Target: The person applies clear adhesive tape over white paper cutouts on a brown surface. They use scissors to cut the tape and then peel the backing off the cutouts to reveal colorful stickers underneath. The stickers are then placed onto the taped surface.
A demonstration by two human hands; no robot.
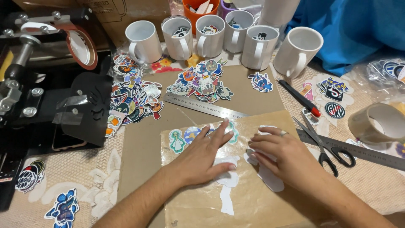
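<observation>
Both your hands lie flat on a clear film (253, 202) spread over a brown board (143, 147), pressing white cut-outs (228, 179) beneath it. Your left hand (202, 156) is spread wide, fingers straight, palm down at the film's middle, gripping nothing; its fingertips reach the coloured stickers (181, 138) along the film's far edge. Your right hand (280, 154) rests just right of it, fingers slightly curled over another white cut-out (270, 179), also holding nothing.

By the look of it, you are smoothing and seating the pieces under the film. The next move seems to call for steady, even pressure outward from the film's centre, so no cut-out slides.

Beyond the film's far edge lie a steel ruler (202, 106) and a sticker pile (204, 82), with white mugs (211, 36) in a row behind. Right of the film sit scissors (325, 145), a second ruler (363, 150), a red-tipped knife (300, 98) and a tape roll (377, 122). Left of the film, more stickers (133, 99) are heaped beside a black mug press (46, 84).
</observation>
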